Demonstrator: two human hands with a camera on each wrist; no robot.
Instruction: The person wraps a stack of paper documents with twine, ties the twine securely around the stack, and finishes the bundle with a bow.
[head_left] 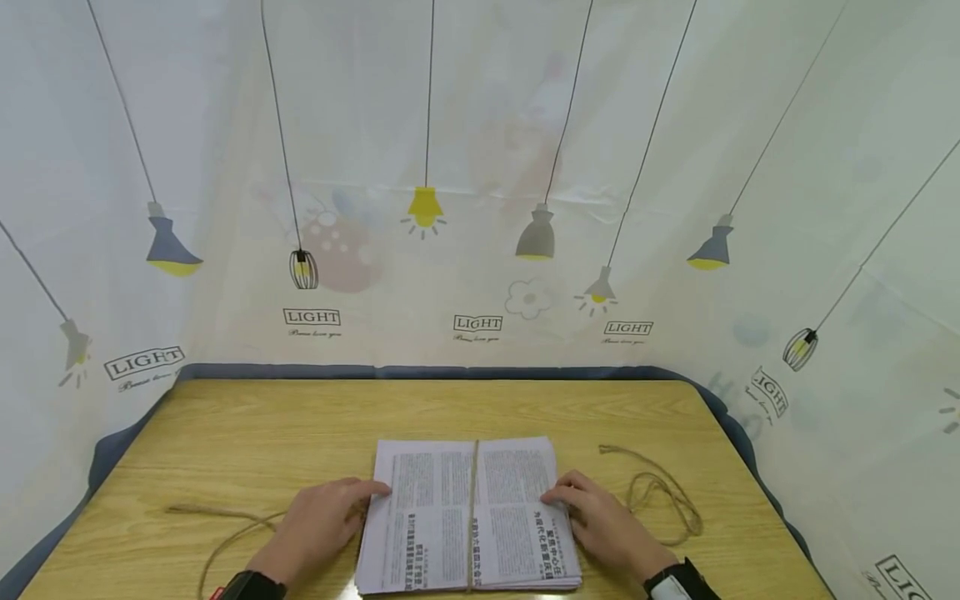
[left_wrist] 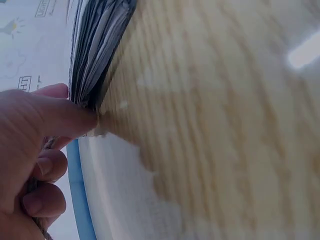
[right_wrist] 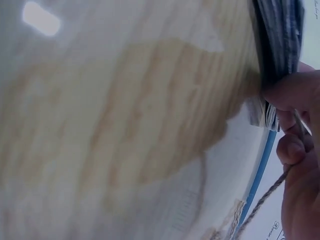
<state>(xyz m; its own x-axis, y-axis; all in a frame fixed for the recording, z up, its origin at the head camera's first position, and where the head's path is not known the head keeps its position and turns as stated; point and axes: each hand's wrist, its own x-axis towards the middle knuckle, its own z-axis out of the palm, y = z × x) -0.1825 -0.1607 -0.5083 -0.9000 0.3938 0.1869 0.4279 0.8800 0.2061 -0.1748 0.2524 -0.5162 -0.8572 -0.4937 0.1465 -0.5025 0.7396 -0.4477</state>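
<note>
A flat stack of newspapers (head_left: 468, 517) lies near the front of the wooden table (head_left: 300, 425). A strand of brown twine (head_left: 473, 508) runs over its middle from front to back. My left hand (head_left: 330, 517) is at the stack's left edge. In the left wrist view its thumb (left_wrist: 65, 120) presses the paper edges (left_wrist: 95, 45), and the other fingers curl round twine. My right hand (head_left: 596, 512) is at the right edge. There its thumb (right_wrist: 290, 92) touches the stack (right_wrist: 280, 40), and the curled fingers grip the twine (right_wrist: 265, 202).
Loose twine trails over the table on the left (head_left: 217, 521) and lies in loops on the right (head_left: 667, 496). A white curtain printed with lamps (head_left: 480, 208) closes in the back and both sides of the table.
</note>
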